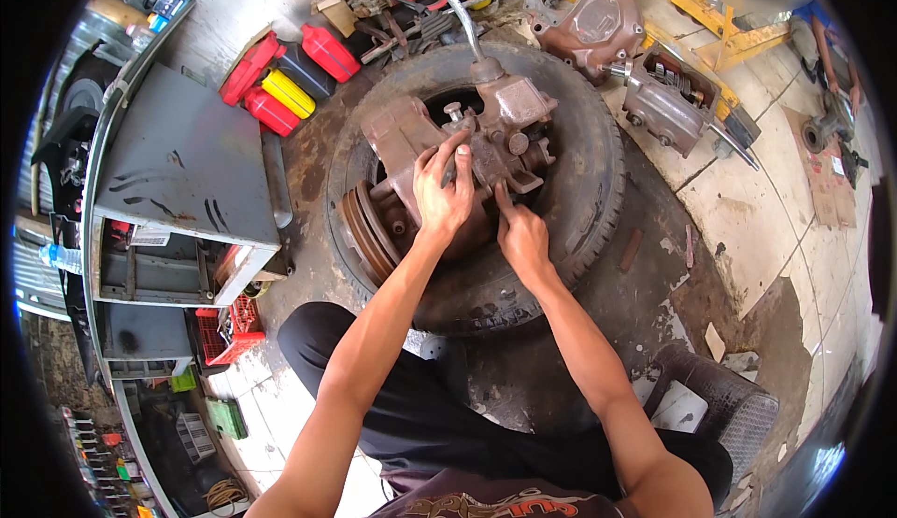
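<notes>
Head view: oil cans (280,74) flank tyre (598,172).

A single head-worn fisheye view looks steeply down from close above onto a tyre (579,191) lying flat on the floor; the forearms enter from the near edge.
</notes>
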The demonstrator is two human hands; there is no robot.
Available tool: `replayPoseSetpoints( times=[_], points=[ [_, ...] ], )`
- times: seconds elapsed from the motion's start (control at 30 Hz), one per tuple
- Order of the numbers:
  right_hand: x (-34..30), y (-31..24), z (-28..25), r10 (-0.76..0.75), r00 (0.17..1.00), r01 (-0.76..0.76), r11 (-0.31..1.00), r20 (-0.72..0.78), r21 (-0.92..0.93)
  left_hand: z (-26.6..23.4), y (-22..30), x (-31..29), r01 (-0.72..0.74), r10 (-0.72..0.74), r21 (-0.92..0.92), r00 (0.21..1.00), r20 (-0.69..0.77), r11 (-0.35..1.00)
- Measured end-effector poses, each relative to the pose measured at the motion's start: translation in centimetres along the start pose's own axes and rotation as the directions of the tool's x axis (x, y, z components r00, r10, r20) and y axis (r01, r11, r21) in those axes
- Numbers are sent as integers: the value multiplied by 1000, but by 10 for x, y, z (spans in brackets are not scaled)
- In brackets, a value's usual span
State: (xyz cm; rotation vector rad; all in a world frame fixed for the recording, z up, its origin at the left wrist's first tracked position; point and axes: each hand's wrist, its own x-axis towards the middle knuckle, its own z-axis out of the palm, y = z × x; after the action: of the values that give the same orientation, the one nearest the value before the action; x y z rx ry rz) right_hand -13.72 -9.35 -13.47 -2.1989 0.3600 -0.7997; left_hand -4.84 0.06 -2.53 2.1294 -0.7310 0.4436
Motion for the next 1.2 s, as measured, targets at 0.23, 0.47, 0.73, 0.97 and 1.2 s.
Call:
replayPoseSetpoints(
  times=[0.23, 0.47, 0.73, 0.97, 1.2],
  points=[
    [-9, -2, 4, 30, 999, -30, 999, 20, -31, 1, 2, 5, 20, -20, -11, 1000, 1, 1000],
    [6, -5, 10, 27, 1000, -27, 999, 15, -18, 3, -2, 1, -15, 15, 2, 1000, -14, 1000],
    [9, -25, -13, 118, 975, -114, 993, 186, -29, -1, -1, 1, 3, -9, -68, 996, -84, 998],
    [6, -18, -6, 107, 974, -125, 989, 201, 79, 0, 1, 0, 25, -31, -64, 995, -92, 998],
    [-2, -11, -8, 91, 981, -109, 989, 174, 103, -1, 2, -3, 4, -10, -68, 996, -90, 998]
  ],
)
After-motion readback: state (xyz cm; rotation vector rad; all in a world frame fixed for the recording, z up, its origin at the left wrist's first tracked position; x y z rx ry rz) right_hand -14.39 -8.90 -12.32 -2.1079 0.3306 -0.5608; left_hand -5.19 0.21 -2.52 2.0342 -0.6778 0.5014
